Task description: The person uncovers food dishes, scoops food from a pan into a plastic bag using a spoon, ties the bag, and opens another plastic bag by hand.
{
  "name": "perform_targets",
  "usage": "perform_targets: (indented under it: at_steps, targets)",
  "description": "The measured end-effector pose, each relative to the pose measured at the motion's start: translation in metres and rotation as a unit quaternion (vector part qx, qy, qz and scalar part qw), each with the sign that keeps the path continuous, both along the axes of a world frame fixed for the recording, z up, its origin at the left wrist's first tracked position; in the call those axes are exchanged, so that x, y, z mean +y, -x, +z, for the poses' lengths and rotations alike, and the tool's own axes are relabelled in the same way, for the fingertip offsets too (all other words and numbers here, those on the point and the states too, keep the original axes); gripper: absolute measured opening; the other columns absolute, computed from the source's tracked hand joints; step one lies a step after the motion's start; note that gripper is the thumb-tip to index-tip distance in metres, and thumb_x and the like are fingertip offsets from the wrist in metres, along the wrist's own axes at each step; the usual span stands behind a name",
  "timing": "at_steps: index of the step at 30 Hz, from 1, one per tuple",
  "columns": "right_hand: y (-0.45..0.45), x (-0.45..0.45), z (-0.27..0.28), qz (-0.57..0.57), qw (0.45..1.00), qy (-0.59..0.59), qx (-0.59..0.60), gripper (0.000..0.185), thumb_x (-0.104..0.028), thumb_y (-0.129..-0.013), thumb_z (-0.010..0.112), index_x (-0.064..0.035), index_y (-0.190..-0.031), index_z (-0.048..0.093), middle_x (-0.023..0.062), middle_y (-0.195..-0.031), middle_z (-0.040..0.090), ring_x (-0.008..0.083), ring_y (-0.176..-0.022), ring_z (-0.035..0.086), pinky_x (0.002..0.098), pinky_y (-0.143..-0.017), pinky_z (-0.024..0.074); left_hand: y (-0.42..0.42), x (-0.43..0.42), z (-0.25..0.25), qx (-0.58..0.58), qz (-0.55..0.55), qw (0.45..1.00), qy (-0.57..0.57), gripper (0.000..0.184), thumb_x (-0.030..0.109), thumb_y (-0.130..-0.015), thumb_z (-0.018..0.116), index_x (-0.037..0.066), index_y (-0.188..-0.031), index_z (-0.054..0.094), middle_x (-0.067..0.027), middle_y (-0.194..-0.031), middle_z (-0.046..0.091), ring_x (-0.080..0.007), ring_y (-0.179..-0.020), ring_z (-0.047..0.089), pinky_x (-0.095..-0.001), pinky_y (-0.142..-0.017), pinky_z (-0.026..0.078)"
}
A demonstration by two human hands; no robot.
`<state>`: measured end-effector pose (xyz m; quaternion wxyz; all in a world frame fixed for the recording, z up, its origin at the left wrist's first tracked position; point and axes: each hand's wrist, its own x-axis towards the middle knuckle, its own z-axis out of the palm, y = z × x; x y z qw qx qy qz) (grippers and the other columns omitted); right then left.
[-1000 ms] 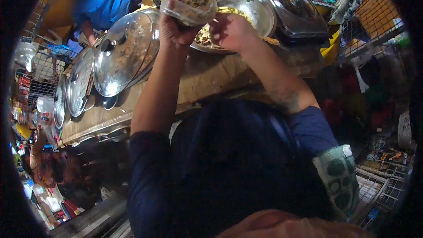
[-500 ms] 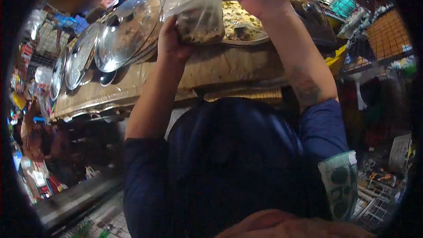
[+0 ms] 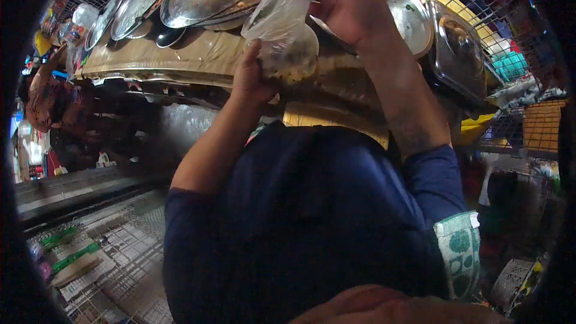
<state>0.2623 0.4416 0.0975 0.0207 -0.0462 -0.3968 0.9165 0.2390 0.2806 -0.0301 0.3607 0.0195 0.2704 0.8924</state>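
Note:
A clear plastic bag (image 3: 279,27) with dark, oily-looking food in its bottom hangs in front of me, above the counter's near edge. My left hand (image 3: 252,78) cups the bag's lower left side, thumb up along it. At the bag's gathered top, my right hand (image 3: 354,6) pinches the plastic; part of its fingertips is hidden. Behind the right hand lies a large round metal tray or lid (image 3: 414,15). What exactly the food is, I cannot make out through the cloudy plastic.
Several glass-lidded pans (image 3: 186,6) line the counter (image 3: 198,54), which is covered in brown sheeting. A rectangular covered tray (image 3: 459,54) stands at the right, by a wire mesh (image 3: 474,0). A patterned green-and-white towel (image 3: 461,252) hangs beside my right side.
The view has tilted and shifted, so the counter sits higher. Both hands and the bag have come nearer my body, off the pans. The other person at upper left has left the view.

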Motion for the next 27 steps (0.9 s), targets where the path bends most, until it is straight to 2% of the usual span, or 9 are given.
perform_targets:
  at_steps: [3, 5, 9, 11, 15, 17, 21, 24, 27]
  targets:
    - [0.001, -0.003, -0.016, 0.001, 0.999, -0.027, -0.037, 0.012, -0.015, -0.085, 0.046, -0.0029, -0.083, 0.048, 0.0105, -0.082, 0.055, 0.0203, -0.074, 0.056, 0.0355, -0.070, 0.0462, 0.014, 0.003, -0.025, -0.045, -0.002, 0.998, 0.037, 0.048, 0.033, -0.083, 0.048, 0.006, -0.122, 0.040, -0.0130, -0.117, 0.050, -0.0307, -0.110, 0.046, -0.0481, -0.093, 0.035]
    - [0.000, -0.002, -0.033, -0.003, 0.989, -0.140, 0.050, 0.015, -0.015, -0.083, 0.046, -0.0038, -0.087, 0.055, 0.0079, -0.086, 0.060, 0.0175, -0.073, 0.056, 0.0281, -0.061, 0.0442, 0.019, 0.007, -0.034, -0.020, 0.020, 0.997, 0.068, 0.043, 0.029, -0.082, 0.050, 0.006, -0.118, 0.042, -0.0122, -0.111, 0.053, -0.0300, -0.104, 0.050, -0.0465, -0.090, 0.039]
    - [0.009, 0.006, -0.047, -0.029, 0.984, -0.174, 0.030, 0.018, -0.015, -0.084, 0.043, -0.0029, -0.091, 0.053, 0.0106, -0.091, 0.061, 0.0193, -0.077, 0.057, 0.0305, -0.065, 0.0464, 0.027, 0.008, -0.039, -0.025, -0.033, 0.997, 0.060, 0.037, 0.020, -0.081, 0.052, 0.005, -0.114, 0.045, -0.0109, -0.106, 0.054, -0.0265, -0.096, 0.054, -0.0421, -0.085, 0.044]
    - [0.018, 0.021, -0.062, -0.029, 0.992, -0.106, 0.068, 0.019, -0.015, -0.084, 0.044, -0.0025, -0.094, 0.053, 0.0105, -0.089, 0.061, 0.0190, -0.077, 0.057, 0.0316, -0.064, 0.0462, 0.014, 0.011, -0.010, 0.053, 0.125, 0.974, 0.181, 0.034, 0.013, -0.080, 0.053, 0.004, -0.111, 0.046, -0.0097, -0.104, 0.054, -0.0215, -0.087, 0.056, -0.0347, -0.078, 0.047]
    - [0.017, 0.019, -0.058, -0.056, 0.982, -0.159, 0.079, 0.020, -0.016, -0.084, 0.043, -0.0019, -0.096, 0.052, 0.0104, -0.091, 0.060, 0.0179, -0.078, 0.056, 0.0323, -0.064, 0.0461, 0.038, -0.005, -0.032, 0.125, 0.107, 0.968, 0.191, 0.029, 0.011, -0.079, 0.055, 0.002, -0.106, 0.049, -0.0072, -0.097, 0.055, -0.0154, -0.083, 0.055, -0.0281, -0.071, 0.045]
    - [0.016, 0.012, -0.056, -0.118, 0.973, -0.190, 0.053, 0.020, -0.014, -0.081, 0.046, -0.0037, -0.097, 0.053, 0.0095, -0.090, 0.060, 0.0198, -0.076, 0.057, 0.0320, -0.064, 0.0461, 0.033, -0.014, -0.013, 0.253, 0.181, 0.901, 0.302, 0.023, 0.011, -0.079, 0.056, 0.001, -0.099, 0.053, -0.0046, -0.091, 0.057, -0.0106, -0.081, 0.053, -0.0235, -0.067, 0.042]
    - [0.030, 0.019, -0.072, -0.139, 0.948, -0.281, 0.062, 0.014, -0.017, -0.085, 0.047, -0.0029, -0.087, 0.046, 0.0087, -0.080, 0.053, 0.0189, -0.077, 0.053, 0.0335, -0.072, 0.0449, 0.030, -0.025, 0.011, 0.300, 0.222, 0.900, 0.223, 0.019, 0.011, -0.079, 0.058, 0.000, -0.095, 0.055, -0.0028, -0.085, 0.057, -0.0081, -0.078, 0.051, -0.0211, -0.065, 0.040]
    - [0.024, 0.003, -0.058, -0.124, 0.942, -0.313, 0.006, 0.028, -0.025, -0.084, 0.050, -0.0022, -0.100, 0.044, 0.0061, -0.077, 0.048, 0.0164, -0.076, 0.049, 0.0302, -0.069, 0.0413, 0.044, -0.030, 0.029, 0.354, 0.210, 0.864, 0.289, 0.018, 0.011, -0.079, 0.059, -0.001, -0.093, 0.057, -0.0033, -0.087, 0.059, -0.0076, -0.076, 0.051, -0.0206, -0.065, 0.040]
    - [0.012, -0.023, -0.043, -0.097, 0.885, -0.426, 0.162, 0.040, -0.025, -0.081, 0.054, -0.0026, -0.112, 0.040, 0.0054, -0.076, 0.046, 0.0143, -0.074, 0.046, 0.0289, -0.065, 0.0388, 0.051, -0.024, 0.056, 0.402, 0.172, 0.865, 0.245, 0.017, 0.012, -0.079, 0.061, -0.002, -0.088, 0.059, -0.0025, -0.082, 0.058, -0.0071, -0.077, 0.051, -0.0204, -0.066, 0.040]
